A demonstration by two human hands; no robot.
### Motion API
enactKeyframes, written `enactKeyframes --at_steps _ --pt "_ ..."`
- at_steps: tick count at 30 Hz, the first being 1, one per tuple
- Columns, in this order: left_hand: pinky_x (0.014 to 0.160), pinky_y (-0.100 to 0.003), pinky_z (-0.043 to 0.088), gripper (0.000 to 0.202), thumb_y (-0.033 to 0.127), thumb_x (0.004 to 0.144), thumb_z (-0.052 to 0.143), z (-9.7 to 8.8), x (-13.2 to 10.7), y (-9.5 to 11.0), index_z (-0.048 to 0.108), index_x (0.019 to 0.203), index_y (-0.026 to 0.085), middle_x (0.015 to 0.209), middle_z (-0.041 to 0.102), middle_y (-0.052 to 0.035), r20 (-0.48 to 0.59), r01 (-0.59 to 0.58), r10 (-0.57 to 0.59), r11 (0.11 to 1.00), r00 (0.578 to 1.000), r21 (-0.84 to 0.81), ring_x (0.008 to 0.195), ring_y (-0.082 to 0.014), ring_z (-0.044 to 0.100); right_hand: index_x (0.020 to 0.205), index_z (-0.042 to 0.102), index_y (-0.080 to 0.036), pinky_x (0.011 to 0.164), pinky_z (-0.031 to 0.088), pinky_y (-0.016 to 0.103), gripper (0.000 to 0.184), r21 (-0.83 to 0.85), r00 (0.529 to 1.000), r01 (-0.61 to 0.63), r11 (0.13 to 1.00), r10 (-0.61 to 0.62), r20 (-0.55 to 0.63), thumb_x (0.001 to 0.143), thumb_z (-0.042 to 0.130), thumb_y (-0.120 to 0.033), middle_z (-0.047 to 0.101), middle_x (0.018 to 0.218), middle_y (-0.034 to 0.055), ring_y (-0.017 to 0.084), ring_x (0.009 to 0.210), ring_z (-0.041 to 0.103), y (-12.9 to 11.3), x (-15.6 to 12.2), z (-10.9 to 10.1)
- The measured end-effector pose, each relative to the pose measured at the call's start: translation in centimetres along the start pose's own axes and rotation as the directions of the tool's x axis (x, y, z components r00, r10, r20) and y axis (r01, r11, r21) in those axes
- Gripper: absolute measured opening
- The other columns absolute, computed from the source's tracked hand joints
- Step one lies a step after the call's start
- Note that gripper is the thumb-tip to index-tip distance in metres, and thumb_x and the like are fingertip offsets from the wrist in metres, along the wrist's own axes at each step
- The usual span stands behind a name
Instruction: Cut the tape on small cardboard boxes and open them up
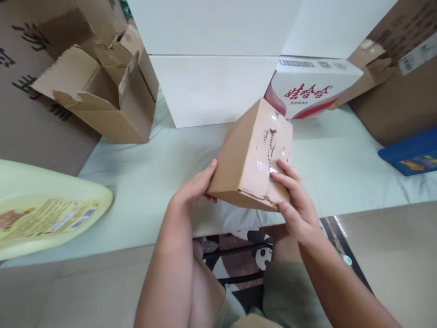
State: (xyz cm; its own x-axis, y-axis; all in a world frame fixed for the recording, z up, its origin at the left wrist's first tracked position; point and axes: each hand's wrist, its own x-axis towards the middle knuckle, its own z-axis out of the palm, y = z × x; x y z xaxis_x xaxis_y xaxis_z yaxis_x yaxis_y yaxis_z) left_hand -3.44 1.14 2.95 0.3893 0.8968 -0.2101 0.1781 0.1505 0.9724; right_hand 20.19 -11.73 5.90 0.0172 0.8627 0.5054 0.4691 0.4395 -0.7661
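A small brown cardboard box (235,159) is tilted between my two hands, near the front edge of the cloth-covered surface. Its side facing up to the right bears clear tape and torn, dark-marked patches. My left hand (198,184) grips the lower left edge, thumb on the side and fingertips curled beneath. On the taped face lie the fingers of my right hand (295,200), with the thumb at the lower right corner. Whether the box's underside touches the cloth is hidden.
Open cardboard boxes (136,114) stand at the back left. White boxes (218,91) and a red-lettered white carton (307,91) stand behind. A pale yellow bottle (51,205) lies at left; a blue package (413,152) is at right. Pale green cloth (136,196) covers the surface.
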Motion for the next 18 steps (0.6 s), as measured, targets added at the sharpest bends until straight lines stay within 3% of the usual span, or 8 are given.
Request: enactKeyframes --at_steps 2,3,5,7,9,10,13,18 --pt "0.045 -0.028 0.041 0.065 0.078 0.091 0.049 0.0 -0.5 0.9 0.069 0.077 0.018 0.060 0.070 -0.0064 0.307 0.305 -0.337 0.941 0.890 0.150 0.042 -0.0167 0.058 0.125 0.075 -0.027 0.122 0.045 0.057 0.035 -0.001 0.998 -0.030 1.000 0.030 -0.060 0.102 0.057 -0.046 0.056 0.158 0.0106 0.033 0.151 0.050 0.4 -0.1 -0.2" --pt "0.047 -0.028 0.042 0.057 0.071 0.090 0.056 -0.1 -0.5 1.2 0.070 0.079 0.017 0.065 0.073 -0.0078 0.359 0.371 -0.436 0.898 0.825 0.237 0.045 -0.0166 0.059 0.117 0.077 -0.026 0.121 0.047 0.055 0.031 0.000 0.998 -0.044 0.999 0.044 -0.054 0.102 0.057 -0.044 0.058 0.157 0.0105 0.033 0.148 0.054 0.6 -0.2 -0.3" --pt "0.051 -0.029 0.046 0.041 0.056 0.088 0.065 -0.3 -0.2 1.4 0.070 0.082 0.015 0.074 0.077 -0.0109 0.246 0.392 -0.472 0.865 0.847 0.313 0.052 -0.0186 0.063 0.107 0.079 -0.026 0.118 0.050 0.051 0.024 0.002 0.998 -0.069 0.998 0.069 0.012 0.101 0.060 -0.039 0.058 0.157 0.0098 0.032 0.145 0.057 1.1 -0.4 -0.2" --pt "0.061 -0.034 0.053 0.036 0.050 0.092 0.058 -0.7 0.5 1.1 0.070 0.097 0.017 0.092 0.079 -0.0133 -0.057 0.351 -0.348 0.904 0.936 0.245 0.069 -0.0237 0.070 0.106 0.080 -0.027 0.116 0.052 0.049 0.020 0.025 0.993 -0.101 0.995 0.100 0.069 0.101 0.062 -0.034 0.056 0.160 0.0084 0.031 0.145 0.057 1.3 -0.6 0.0" --pt "0.080 -0.040 0.059 0.040 0.051 0.096 0.050 -1.1 1.0 0.7 0.064 0.119 0.022 0.120 0.075 -0.0134 -0.329 0.147 -0.101 0.982 0.939 0.119 0.101 -0.0282 0.073 0.109 0.079 -0.029 0.115 0.052 0.048 0.019 0.065 0.989 -0.123 0.990 0.117 0.095 0.101 0.062 -0.033 0.053 0.163 0.0068 0.030 0.148 0.055 1.5 -0.9 0.3" --pt "0.093 -0.042 0.058 0.043 0.053 0.096 0.049 -1.2 1.2 0.4 0.060 0.127 0.026 0.133 0.071 -0.0119 -0.390 -0.008 0.037 0.997 0.920 0.076 0.118 -0.0292 0.069 0.110 0.079 -0.030 0.116 0.052 0.048 0.020 0.085 0.987 -0.127 0.988 0.118 0.107 0.101 0.061 -0.034 0.051 0.164 0.0060 0.030 0.149 0.054 1.6 -1.1 0.5" --pt "0.115 -0.048 0.047 0.052 0.057 0.090 0.061 -1.2 1.3 -0.3 0.055 0.135 0.032 0.151 0.060 -0.0083 -0.342 -0.384 0.366 0.923 0.865 0.016 0.143 -0.0315 0.054 0.114 0.077 -0.030 0.117 0.051 0.049 0.022 0.128 0.982 -0.132 0.983 0.112 0.154 0.102 0.059 -0.035 0.045 0.168 0.0049 0.030 0.152 0.050 1.8 -1.7 1.1" --pt "0.113 -0.050 0.048 0.040 0.042 0.091 0.064 0.0 1.2 -1.0 0.057 0.129 0.032 0.140 0.061 -0.0079 -0.153 -0.456 0.463 0.886 0.873 0.081 0.132 -0.0299 0.056 0.115 0.076 -0.032 0.123 0.045 0.050 0.025 0.208 0.985 -0.131 0.969 0.105 0.134 0.105 0.053 -0.034 0.043 0.170 0.0000 0.026 0.154 0.047 2.3 -2.3 1.7"
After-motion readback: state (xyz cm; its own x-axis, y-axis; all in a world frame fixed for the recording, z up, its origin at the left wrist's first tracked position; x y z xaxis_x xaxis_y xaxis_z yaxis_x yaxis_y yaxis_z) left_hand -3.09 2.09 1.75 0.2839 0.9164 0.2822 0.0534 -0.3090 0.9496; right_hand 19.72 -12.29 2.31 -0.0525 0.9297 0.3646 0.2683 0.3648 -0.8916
